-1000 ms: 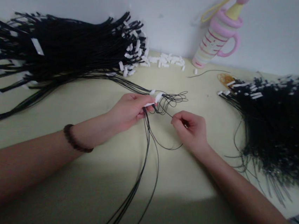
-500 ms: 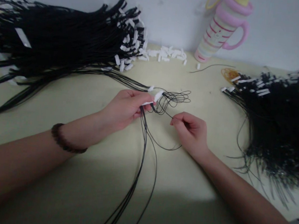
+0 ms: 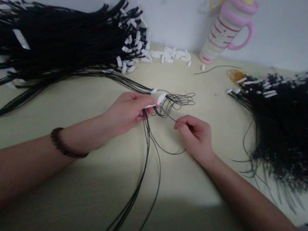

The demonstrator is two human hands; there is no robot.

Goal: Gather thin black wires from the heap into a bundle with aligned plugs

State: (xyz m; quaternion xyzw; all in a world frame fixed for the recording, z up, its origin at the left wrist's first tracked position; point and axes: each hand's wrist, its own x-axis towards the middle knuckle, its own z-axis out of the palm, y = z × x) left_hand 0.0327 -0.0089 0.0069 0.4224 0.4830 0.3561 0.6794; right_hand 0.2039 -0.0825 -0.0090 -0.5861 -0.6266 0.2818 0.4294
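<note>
I am pinching white-ended black wires [image 3: 147,140] with my left hand [image 3: 127,114] and one thin strand [image 3: 170,116] with my right hand [image 3: 195,137], the hands apart.

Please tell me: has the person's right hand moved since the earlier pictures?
Yes, slightly. Measured against the pink-and-cream drinking bottle, the right hand now sits a little lower in the head view, so it has moved toward the person, although the camera shifted too.

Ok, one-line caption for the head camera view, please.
Left hand pinches white-tagged black cords; right hand holds a thin strand; large cord bundles lie on either side.
</note>
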